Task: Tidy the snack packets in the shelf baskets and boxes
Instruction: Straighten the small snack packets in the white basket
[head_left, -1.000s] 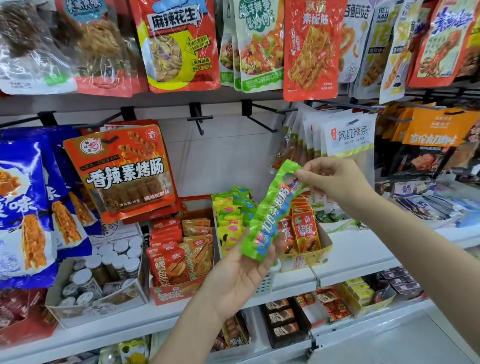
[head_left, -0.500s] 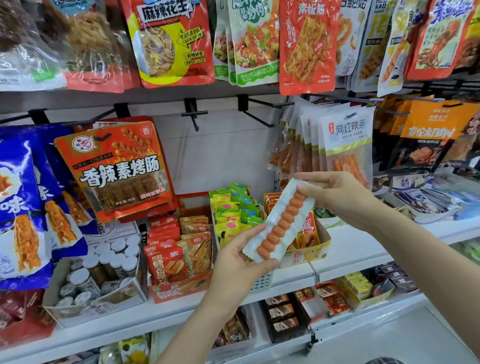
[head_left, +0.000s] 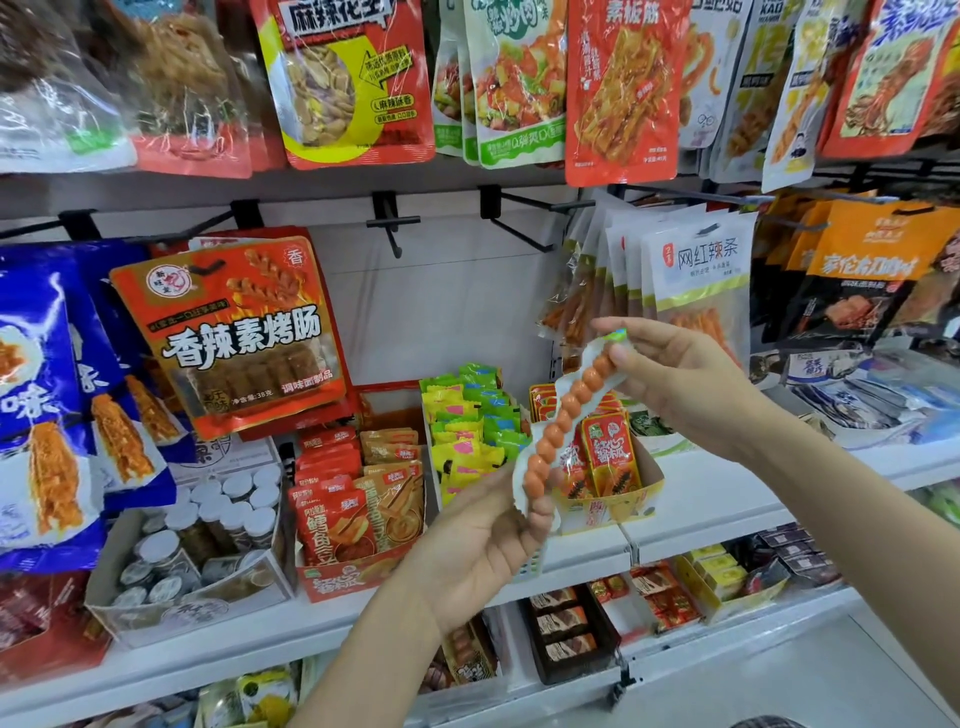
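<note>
A long snack packet (head_left: 566, 415) with a row of orange balls behind a clear back is held at a slant in front of the shelf. My left hand (head_left: 483, 540) grips its lower end from below. My right hand (head_left: 670, 379) pinches its upper end, where a bit of green print shows. Behind the packet stands a yellow box (head_left: 628, 504) of red packets, and to its left a basket of green and yellow packets (head_left: 467, 426).
A red box (head_left: 353, 571) of orange packets and a clear box of small jars (head_left: 192, 551) stand on the white shelf (head_left: 727, 488). Large bags hang on pegs above. Two bare pegs (head_left: 519, 218) stick out in the middle. Lower shelves hold more boxes.
The packet has been turned over from its green printed face to its clear back, and now stands steeper. Both hands still hold its ends. The view has drawn closer to the shelf.
</note>
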